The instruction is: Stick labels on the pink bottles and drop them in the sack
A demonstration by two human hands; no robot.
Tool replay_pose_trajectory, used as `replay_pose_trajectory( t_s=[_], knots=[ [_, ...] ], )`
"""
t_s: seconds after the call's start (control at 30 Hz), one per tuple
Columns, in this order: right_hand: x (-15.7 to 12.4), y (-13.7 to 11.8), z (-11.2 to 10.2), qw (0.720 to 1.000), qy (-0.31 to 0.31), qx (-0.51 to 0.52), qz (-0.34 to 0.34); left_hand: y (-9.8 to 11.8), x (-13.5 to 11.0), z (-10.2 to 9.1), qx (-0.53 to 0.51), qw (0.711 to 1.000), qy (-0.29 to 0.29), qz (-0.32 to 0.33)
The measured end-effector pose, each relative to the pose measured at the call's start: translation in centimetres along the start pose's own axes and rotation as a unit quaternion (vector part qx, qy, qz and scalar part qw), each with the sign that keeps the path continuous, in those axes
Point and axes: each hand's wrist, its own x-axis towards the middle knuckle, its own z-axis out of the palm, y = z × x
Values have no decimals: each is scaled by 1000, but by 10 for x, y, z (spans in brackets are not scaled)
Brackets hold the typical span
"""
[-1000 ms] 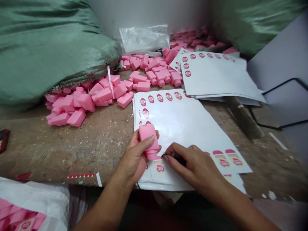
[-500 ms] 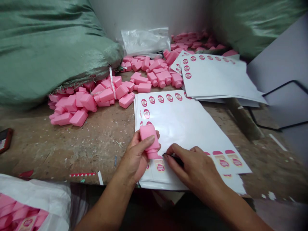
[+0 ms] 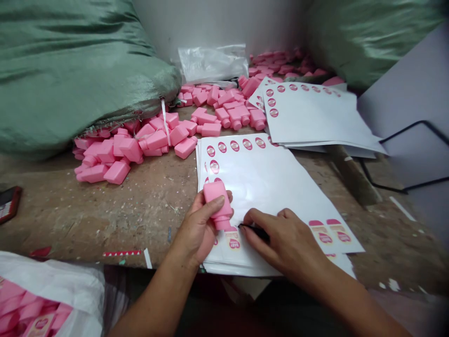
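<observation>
Head view, looking down: my left grip (image 3: 198, 229) is clenched round a pink bottle (image 3: 218, 203), thumb across its flat face and cap end pointing toward me. It is held just above the near left corner of the sticker sheet (image 3: 277, 182) on the table (image 3: 122, 210). My right grip (image 3: 284, 241) pinches a thin dark tool (image 3: 255, 230), whose tip touches the sheet right beside the bottle's cap and just beyond a printed label (image 3: 234, 243). To do this well, I judge the tip should slide under the label's edge at a shallow angle, so the label lifts cleanly and the backing does not. Resting the heel of my right hand on the sheet would pin it flat. The bottle's flat face should be turned up, steady and close by. Loose pink bottles (image 3: 140, 145) lie heaped at the far left, well apart.
</observation>
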Motion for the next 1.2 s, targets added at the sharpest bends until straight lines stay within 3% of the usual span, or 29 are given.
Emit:
replay_pose_trajectory(
  t_s=[0.2, 0.3, 0.43, 0.5, 0.57, 0.7, 0.87, 1.2],
  knots=[
    [4, -4, 4, 1000, 20, -7, 22, 0, 1, -1, 11, 1000, -1, -1],
    [7, -2, 0, 991, -38, 84, 101, 0, 2, -2, 8, 1000, 3, 0],
    [7, 9, -13, 917, -84, 342, 189, -2, 2, -2, 22, 1000, -1, 11],
    [6, 13, -20, 885, -69, 414, 202, -2, 1, -1, 45, 999, -9, 24],
    [5, 13, -28, 873, -53, 438, 207, -3, -4, 0, 67, 997, -21, 31],
    [8, 5, -39, 868, -31, 448, 212, -6, -20, 3, 71, 996, -55, 16],
    [8, 0, -40, 864, -25, 456, 211, -11, -35, 7, 50, 997, -57, -9],
    [10, 3, -31, 858, -26, 475, 191, -19, -37, 2, 36, 994, -97, -24]
  ],
)
